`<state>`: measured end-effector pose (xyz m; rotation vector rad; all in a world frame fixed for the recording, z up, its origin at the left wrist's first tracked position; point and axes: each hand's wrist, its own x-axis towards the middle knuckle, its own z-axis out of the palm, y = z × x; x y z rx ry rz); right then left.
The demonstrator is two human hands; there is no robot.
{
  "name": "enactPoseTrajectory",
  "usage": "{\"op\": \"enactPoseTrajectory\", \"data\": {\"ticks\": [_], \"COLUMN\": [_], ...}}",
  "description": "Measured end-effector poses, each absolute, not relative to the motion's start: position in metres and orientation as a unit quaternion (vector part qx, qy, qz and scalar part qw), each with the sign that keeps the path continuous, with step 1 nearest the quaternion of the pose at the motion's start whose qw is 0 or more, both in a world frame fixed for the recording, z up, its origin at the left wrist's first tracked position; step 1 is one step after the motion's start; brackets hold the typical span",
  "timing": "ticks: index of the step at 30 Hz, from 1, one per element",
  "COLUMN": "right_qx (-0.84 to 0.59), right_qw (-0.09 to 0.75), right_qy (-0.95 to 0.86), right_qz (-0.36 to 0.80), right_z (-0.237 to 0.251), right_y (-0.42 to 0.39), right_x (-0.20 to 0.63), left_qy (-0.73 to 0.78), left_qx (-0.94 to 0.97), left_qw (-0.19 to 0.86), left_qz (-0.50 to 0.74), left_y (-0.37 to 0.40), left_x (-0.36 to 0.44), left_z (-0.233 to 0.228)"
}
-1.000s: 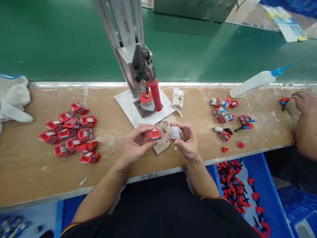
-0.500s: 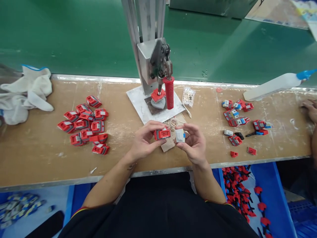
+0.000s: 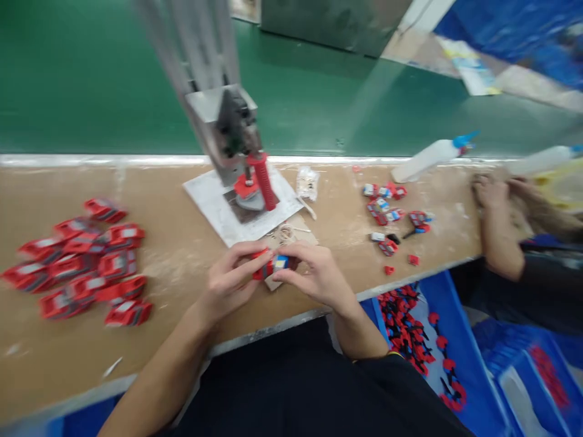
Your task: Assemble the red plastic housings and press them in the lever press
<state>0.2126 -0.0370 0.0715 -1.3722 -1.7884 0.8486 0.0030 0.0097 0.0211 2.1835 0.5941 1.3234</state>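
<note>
My left hand [image 3: 232, 279] is closed on a red toy vehicle body [image 3: 260, 271], held just above the bench. My right hand [image 3: 316, 273] pinches a small white-and-blue block [image 3: 280, 263], which meets the right end of the red body. Fingers partly cover both pieces, so how far they fit together is hidden. Behind my hands stands a toggle clamp press with a red handle [image 3: 263, 182]. A red part [image 3: 246, 186] sits under its plunger, on a grey holder.
Several red vehicle bodies [image 3: 75, 267] lie piled at left. At right are partly assembled toy pieces [image 3: 382, 206] and a white bottle with a blue tip [image 3: 426, 161]. A blue bin [image 3: 469, 346] of red and black parts stands below the bench edge. Another person's hands [image 3: 492, 191] rest farther right.
The white-and-blue block, apart from the red body before, now touches it as my hands came together. The camera view has swung right, bringing more of the other person into sight.
</note>
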Motion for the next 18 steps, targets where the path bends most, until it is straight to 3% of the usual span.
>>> {"op": "enactPoseTrajectory", "data": {"ticks": [4, 6, 13, 18], "right_qx": [-0.507, -0.508, -0.512, -0.452], "right_qw": [0.249, 0.242, 0.443, 0.416], "right_qy": [-0.728, -0.721, -0.496, -0.444], "right_qz": [0.389, 0.404, 0.544, 0.652], "right_z": [0.083, 0.082, 0.048, 0.050], "right_y": [-0.027, -0.026, -0.040, -0.038], "right_x": [0.219, 0.217, 0.191, 0.197], "left_qy": [0.169, 0.161, 0.245, 0.244], "left_qx": [0.854, 0.863, 0.849, 0.810], "left_qw": [0.236, 0.222, 0.217, 0.323], "left_qz": [0.432, 0.424, 0.415, 0.423], "left_y": [0.018, 0.021, 0.014, 0.016], "left_x": [-0.008, -0.011, -0.017, -0.019], "left_z": [0.025, 0.027, 0.038, 0.039]}}
